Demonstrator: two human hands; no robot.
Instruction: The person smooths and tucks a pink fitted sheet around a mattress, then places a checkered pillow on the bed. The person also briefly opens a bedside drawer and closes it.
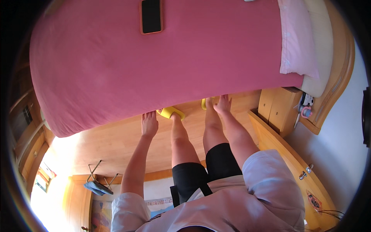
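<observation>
A pink bed sheet [174, 63] covers the mattress before me and looks smooth over most of its surface. My left hand [150, 123] is at the sheet's near edge, fingertips against or just under the overhang; whether it pinches the cloth is hard to tell. Farther right, my right hand [223, 105] reaches to the same edge with fingers somewhat spread, its fingertips at the cloth. A smartphone [151, 16] with a dark screen and an orange case lies on the sheet towards the top. At the right end rests a light pink pillow [298, 43].
A wooden headboard [343, 69] bounds the bed at right, beside a wooden nightstand [278, 107] holding small items. An open wooden door [292, 156] stands at lower right. Yellow slippers [174, 112] are on my feet. A folding chair [100, 185] stands at lower left.
</observation>
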